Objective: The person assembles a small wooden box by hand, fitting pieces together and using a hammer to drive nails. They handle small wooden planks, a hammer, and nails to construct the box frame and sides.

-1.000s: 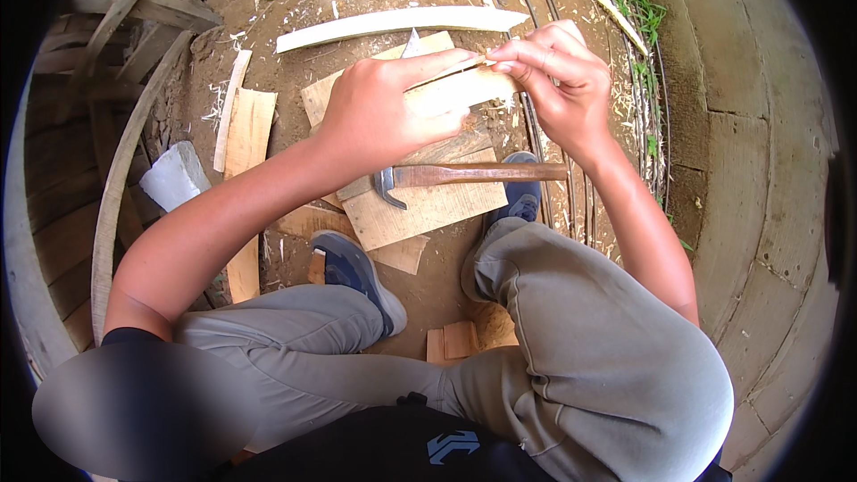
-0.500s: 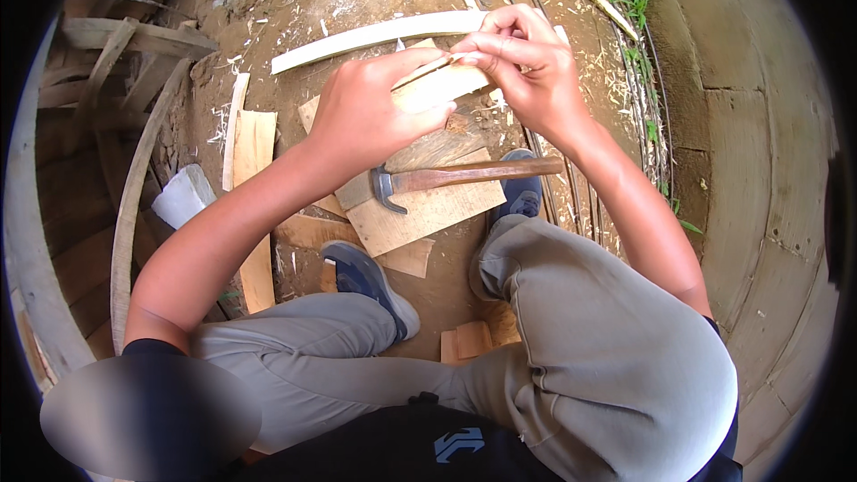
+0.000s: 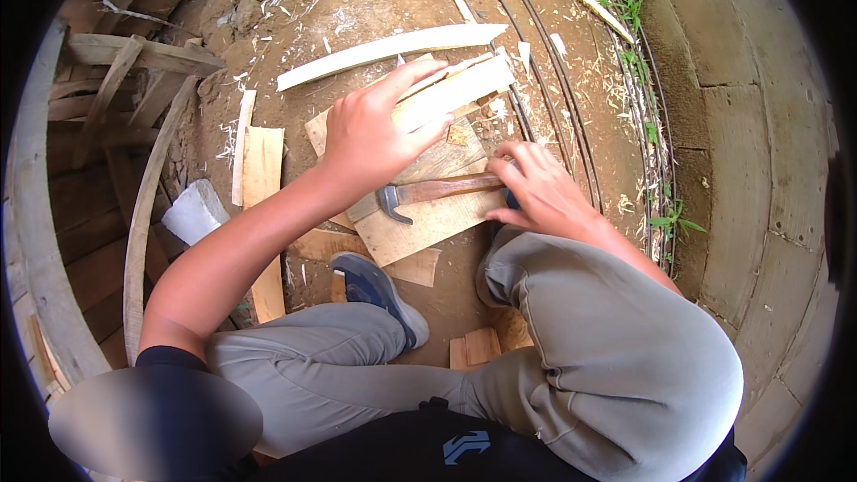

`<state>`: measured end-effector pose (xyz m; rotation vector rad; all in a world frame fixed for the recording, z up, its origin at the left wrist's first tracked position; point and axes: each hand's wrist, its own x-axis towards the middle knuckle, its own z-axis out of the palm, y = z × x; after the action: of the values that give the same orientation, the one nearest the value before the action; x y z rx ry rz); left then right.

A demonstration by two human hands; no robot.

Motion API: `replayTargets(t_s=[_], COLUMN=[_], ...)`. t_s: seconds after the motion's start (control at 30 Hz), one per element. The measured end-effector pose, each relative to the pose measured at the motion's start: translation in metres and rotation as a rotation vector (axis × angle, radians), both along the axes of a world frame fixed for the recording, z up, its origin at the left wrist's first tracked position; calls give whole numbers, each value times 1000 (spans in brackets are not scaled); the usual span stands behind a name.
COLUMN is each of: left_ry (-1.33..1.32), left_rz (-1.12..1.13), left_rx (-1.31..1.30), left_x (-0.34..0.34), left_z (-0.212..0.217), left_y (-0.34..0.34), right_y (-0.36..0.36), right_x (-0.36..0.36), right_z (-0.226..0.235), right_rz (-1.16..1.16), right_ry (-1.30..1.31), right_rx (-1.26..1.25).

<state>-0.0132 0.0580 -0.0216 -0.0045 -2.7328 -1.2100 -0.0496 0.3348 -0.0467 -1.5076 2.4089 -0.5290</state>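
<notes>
My left hand (image 3: 370, 129) is closed on a pale wooden strip (image 3: 460, 94), thumb on the near side and fingers on the far side. A second thin strip runs along the wood's far edge; its join is partly hidden by the fingers. My right hand (image 3: 540, 192) has its fingers curled over the end of a claw hammer's (image 3: 446, 186) wooden handle, with the thumb lower down and apart. The hammer lies on a flat board (image 3: 420, 232), its steel head toward the left. The handle's end is hidden under the hand.
A long, curved pale strip (image 3: 384, 49) lies beyond my hands. Planks (image 3: 262, 165) and a whitish block (image 3: 195, 212) are at the left, near stacked timber (image 3: 143, 49). Dark rods (image 3: 562, 80) run along the right, by a wall (image 3: 759, 170). My shoe (image 3: 375, 295) stands near the board.
My right hand has left the wood in my left hand and come down to the hammer handle. My left hand still holds the wood. The hammer remains on the board.
</notes>
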Motion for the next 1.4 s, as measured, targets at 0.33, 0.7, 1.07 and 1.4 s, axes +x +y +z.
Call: replayTargets(t_s=[0.33,0.7,1.07,1.4], left_ry=[121,146,39,110], left_rz=[-136,-147,-31,-13], left_rx=[-117,-24,129,125], left_x=[2,0,6,9], left_z=[4,-2,-7,-14], left_y=[0,-1,-1,2], right_y=[-17,49,30,26], right_x=[5,-22,-29,-22], right_z=[-28,61,122,127], right_rz=[272,-2,-314,-438], right_ry=[82,-435,-11,-167], right_rx=[165,153,-228,-137])
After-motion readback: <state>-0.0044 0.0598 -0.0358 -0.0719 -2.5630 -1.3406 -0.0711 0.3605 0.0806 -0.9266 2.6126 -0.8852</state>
